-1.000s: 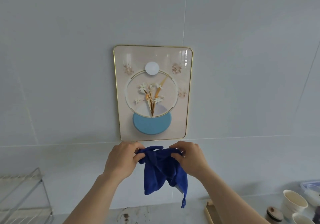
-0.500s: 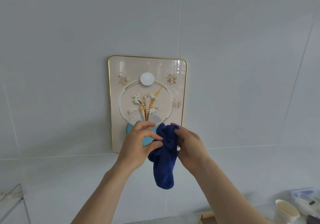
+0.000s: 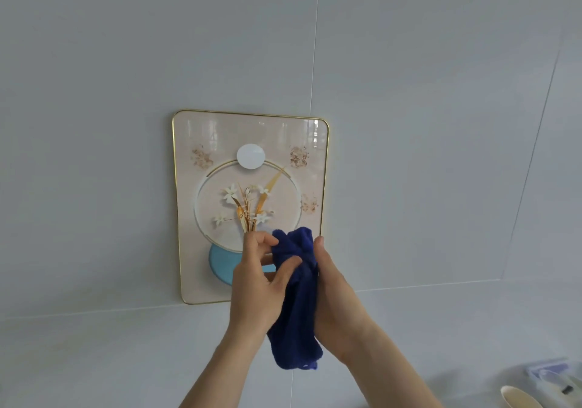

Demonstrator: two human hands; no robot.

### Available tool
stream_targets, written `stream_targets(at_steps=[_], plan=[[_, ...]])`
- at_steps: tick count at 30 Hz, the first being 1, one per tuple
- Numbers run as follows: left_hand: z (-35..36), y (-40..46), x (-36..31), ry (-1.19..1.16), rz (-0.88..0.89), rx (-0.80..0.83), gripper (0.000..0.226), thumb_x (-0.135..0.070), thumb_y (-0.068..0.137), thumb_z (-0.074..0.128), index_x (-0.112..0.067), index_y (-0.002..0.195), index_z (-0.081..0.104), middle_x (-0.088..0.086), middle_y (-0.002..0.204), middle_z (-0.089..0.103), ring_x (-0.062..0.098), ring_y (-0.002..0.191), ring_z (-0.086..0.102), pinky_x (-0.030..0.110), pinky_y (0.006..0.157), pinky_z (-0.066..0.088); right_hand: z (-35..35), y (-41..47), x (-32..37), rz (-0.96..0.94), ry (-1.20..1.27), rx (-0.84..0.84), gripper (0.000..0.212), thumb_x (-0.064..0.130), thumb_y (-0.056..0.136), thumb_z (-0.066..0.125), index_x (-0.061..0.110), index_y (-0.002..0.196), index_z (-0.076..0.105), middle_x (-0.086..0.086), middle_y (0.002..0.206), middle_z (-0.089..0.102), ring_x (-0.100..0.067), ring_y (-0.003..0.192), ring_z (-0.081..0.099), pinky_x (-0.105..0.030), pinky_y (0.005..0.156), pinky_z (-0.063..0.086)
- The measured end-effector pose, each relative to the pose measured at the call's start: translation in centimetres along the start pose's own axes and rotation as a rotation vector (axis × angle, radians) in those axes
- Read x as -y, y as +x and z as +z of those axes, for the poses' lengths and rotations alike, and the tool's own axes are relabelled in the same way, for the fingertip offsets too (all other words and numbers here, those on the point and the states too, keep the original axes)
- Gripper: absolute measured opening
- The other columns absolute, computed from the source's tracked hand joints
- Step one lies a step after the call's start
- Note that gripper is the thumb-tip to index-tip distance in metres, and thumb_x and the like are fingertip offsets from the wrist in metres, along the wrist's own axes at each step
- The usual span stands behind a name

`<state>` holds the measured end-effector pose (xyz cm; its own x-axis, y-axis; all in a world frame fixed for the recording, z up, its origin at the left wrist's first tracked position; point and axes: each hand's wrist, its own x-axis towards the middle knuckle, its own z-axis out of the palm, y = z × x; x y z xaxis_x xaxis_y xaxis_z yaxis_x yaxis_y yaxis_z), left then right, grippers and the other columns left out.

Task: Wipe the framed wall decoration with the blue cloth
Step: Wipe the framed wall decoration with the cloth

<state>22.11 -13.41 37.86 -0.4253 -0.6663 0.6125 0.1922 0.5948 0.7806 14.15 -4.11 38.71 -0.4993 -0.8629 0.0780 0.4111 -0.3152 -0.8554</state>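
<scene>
Blue cloth (image 3: 296, 300) between both hands (image 3: 293, 284)

Bunched blue cloth (image 3: 296, 297) before gold-framed floral wall decoration (image 3: 220, 143)

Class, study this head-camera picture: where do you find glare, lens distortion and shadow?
Head view: glare streaks cross the glossy top of the framed wall decoration; the wide lens bends the tile seams toward the right edge; light is soft and even, with only faint shadow under the blue cloth held between left hand and right hand.
</scene>
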Motion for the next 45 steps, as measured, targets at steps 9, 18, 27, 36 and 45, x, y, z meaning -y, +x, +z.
stream_targets(at_steps=[9, 18, 27, 36, 45], plan=[[0.0, 2.0, 1.8, 0.324, 0.213, 0.205, 0.064, -0.049, 0.087, 0.061, -0.044, 0.146, 0.039, -0.035, 0.144, 0.044, -0.004, 0.139, 0.041, 0.032, 0.118, 0.04, -1.9, 3.2, 3.0, -0.445, -0.44, -0.438, 0.02, 0.02, 0.102, 0.064, 0.03, 0.12, 0.064, 0.002, 0.108, 0.077, -0.01, 0.1, 0.076, -0.038, 0.093, 0.06], [1.3, 9.2, 3.9, 0.71, 0.531, -0.119, 0.054, -0.042, 0.102, 0.048, -0.019, 0.151, 0.048, 0.003, 0.164, 0.042, 0.022, 0.158, 0.028, 0.047, 0.131, 0.018, -2.7, 11.5, 7.2, -1.148, -1.067, -0.46, 0.05, 0.01, 0.101, 0.063, 0.025, 0.147, 0.053, -0.007, 0.149, 0.053, -0.019, 0.14, 0.053, -0.037, 0.11, 0.05], [2.1, 15.3, 6.9, 0.962, 0.621, -0.225, 0.063, -0.039, 0.106, 0.029, -0.014, 0.163, 0.023, 0.004, 0.174, 0.018, 0.022, 0.162, 0.01, 0.05, 0.132, 0.01, -4.0, 18.0, 6.3, -1.289, -1.444, -0.444, 0.05, 0.022, 0.104, 0.057, 0.022, 0.153, 0.049, -0.021, 0.17, 0.027, -0.038, 0.162, 0.018, -0.068, 0.126, 0.016], [2.8, 16.4, 8.7, 1.019, 0.706, -0.364, 0.064, -0.043, 0.106, 0.021, -0.014, 0.163, 0.024, 0.003, 0.172, 0.021, 0.023, 0.161, 0.016, 0.049, 0.132, 0.012, -2.7, 19.8, 5.2, -1.402, -1.17, -0.52, 0.054, 0.041, 0.111, 0.029, 0.014, 0.138, 0.067, -0.024, 0.164, 0.039, -0.041, 0.159, 0.024, -0.064, 0.128, 0.021], [3.1, 16.5, 8.9, 0.993, 0.725, -0.392, 0.061, -0.04, 0.107, 0.025, -0.012, 0.162, 0.027, 0.005, 0.171, 0.025, 0.025, 0.161, 0.018, 0.049, 0.132, 0.013, -3.6, 20.7, 4.4, -1.496, -1.24, -0.589, 0.041, 0.028, 0.111, 0.043, 0.007, 0.134, 0.069, -0.03, 0.161, 0.039, -0.048, 0.154, 0.031, -0.063, 0.124, 0.033]])
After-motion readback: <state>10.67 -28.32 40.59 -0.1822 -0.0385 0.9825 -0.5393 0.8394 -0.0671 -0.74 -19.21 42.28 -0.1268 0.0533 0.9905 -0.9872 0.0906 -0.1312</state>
